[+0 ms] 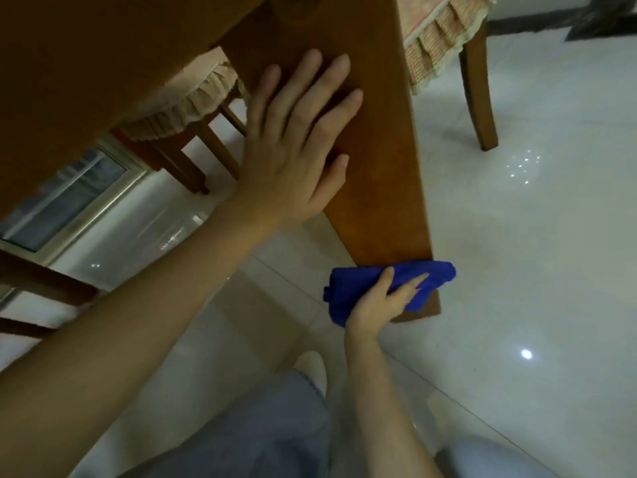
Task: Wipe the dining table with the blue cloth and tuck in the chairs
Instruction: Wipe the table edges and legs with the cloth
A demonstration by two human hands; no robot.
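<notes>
Bunched blue cloth (349,285) against table leg (379,174)

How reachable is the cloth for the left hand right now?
Probably yes, reachable: the left hand lies flat on the table leg, higher up than the cloth, which the right hand grips at the leg's foot. Only bare wood lies between them.

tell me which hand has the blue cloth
The right hand, gripping the blue cloth low on the table leg; the left hand lies flat higher up.

Left hand (293,146) flat, spread; right hand (375,305) grips cloth (432,274).
</notes>
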